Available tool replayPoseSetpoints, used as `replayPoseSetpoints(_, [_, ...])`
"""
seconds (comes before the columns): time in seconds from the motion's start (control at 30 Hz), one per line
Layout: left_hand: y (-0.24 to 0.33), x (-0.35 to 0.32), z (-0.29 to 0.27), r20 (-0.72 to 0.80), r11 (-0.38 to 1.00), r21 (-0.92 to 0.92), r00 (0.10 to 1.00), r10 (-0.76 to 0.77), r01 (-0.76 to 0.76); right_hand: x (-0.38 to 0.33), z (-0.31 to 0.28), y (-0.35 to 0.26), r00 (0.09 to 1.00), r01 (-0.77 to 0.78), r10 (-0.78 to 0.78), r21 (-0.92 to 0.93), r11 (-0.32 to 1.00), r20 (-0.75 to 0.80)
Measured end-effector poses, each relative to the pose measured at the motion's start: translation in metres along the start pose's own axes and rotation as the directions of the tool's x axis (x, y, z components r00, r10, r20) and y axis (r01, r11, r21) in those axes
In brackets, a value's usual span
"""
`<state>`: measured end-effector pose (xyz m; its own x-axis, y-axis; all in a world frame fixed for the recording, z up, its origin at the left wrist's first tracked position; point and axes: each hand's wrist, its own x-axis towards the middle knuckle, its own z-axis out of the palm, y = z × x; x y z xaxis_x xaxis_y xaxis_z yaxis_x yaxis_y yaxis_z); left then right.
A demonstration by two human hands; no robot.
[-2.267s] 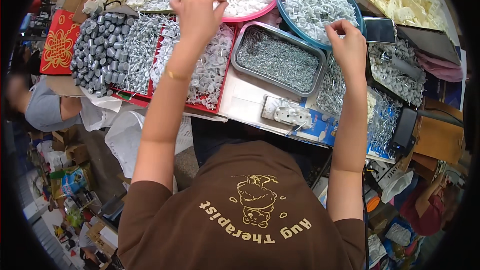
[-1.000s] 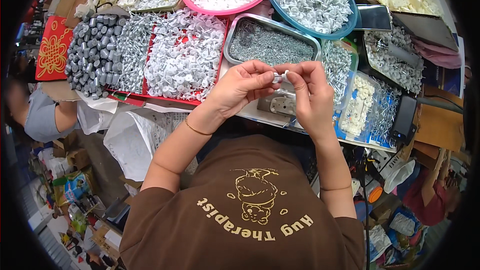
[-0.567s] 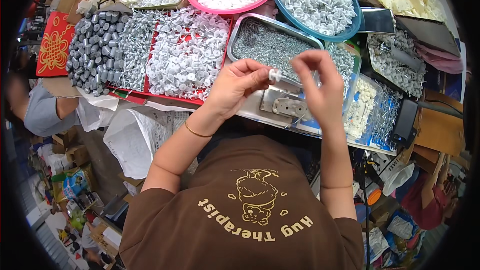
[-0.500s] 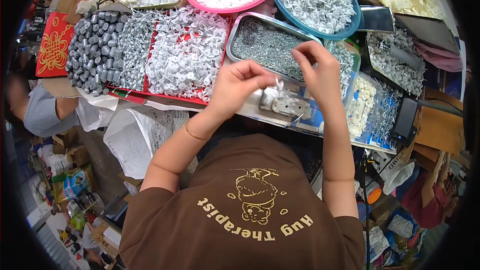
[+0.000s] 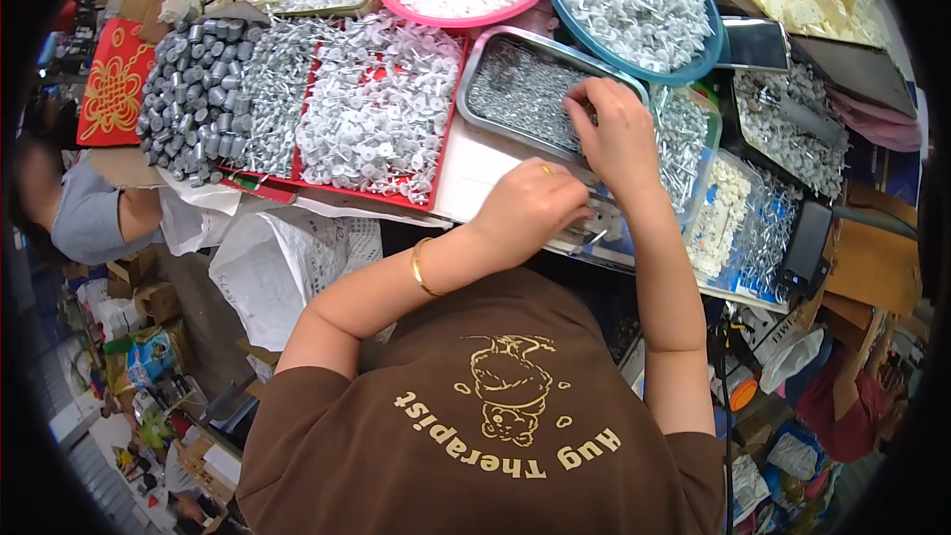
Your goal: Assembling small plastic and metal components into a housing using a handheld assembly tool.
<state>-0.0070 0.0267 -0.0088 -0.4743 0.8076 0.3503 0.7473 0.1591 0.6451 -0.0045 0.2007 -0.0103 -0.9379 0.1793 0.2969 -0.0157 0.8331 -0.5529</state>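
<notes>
My left hand [image 5: 535, 210] is closed, its fingers curled down over a small metal fixture [image 5: 606, 223] at the table's front edge. Whatever its fingertips pinch is hidden behind the hand. A thin metal pin or lever sticks out of the fixture beside them. My right hand [image 5: 616, 134] is at the right end of a rectangular metal tray [image 5: 466, 99] full of small screws or pins. Its fingers are bent and drawn together at the tray's rim, and anything between them is too small to make out.
A red tray [image 5: 436, 163] of white plastic pieces and grey cylinders [image 5: 193, 89] lie left. Behind stand a pink basin [image 5: 436, 18] and a teal basin [image 5: 715, 35] of small parts. Clear trays of nails and cream pieces [image 5: 715, 213], and a black device [image 5: 804, 248], are right.
My left hand, which pinched a small white piece above the fixture, has come down and right onto the fixture. My right hand has shifted slightly left and down to the screw tray's edge.
</notes>
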Motion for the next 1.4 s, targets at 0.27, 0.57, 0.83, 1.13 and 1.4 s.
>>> replayPoseSetpoints(0.27, [-0.080,0.029,-0.087,-0.348,0.940,0.290,0.935,-0.072,0.180,-0.029,-0.039,-0.002,0.974,-0.222,0.223,0.358,0.907,0.041])
replayPoseSetpoints(0.57, [-0.291,0.063,-0.212,-0.391,0.432,0.669,0.781,-0.487,0.604,-0.043,-0.047,-0.003,0.974,-0.193,0.223,0.394,0.899,-0.033])
replayPoseSetpoints(0.83, [-0.322,0.041,-0.241,-0.306,0.503,0.695,0.844,-0.440,0.514,-0.043,-0.053,-0.008,0.985,-0.146,0.171,0.384,0.912,-0.033])
replayPoseSetpoints(1.13, [-0.129,0.037,-0.139,-0.378,0.896,-0.372,0.842,-0.386,0.244,-0.053,-0.083,-0.025,0.948,-0.189,0.312,0.672,0.716,-0.066])
replayPoseSetpoints(1.4, [-0.011,0.019,-0.027,0.127,0.199,-0.945,0.849,-0.513,0.261,-0.051,-0.033,-0.024,0.913,-0.311,0.284,0.950,0.025,0.291])
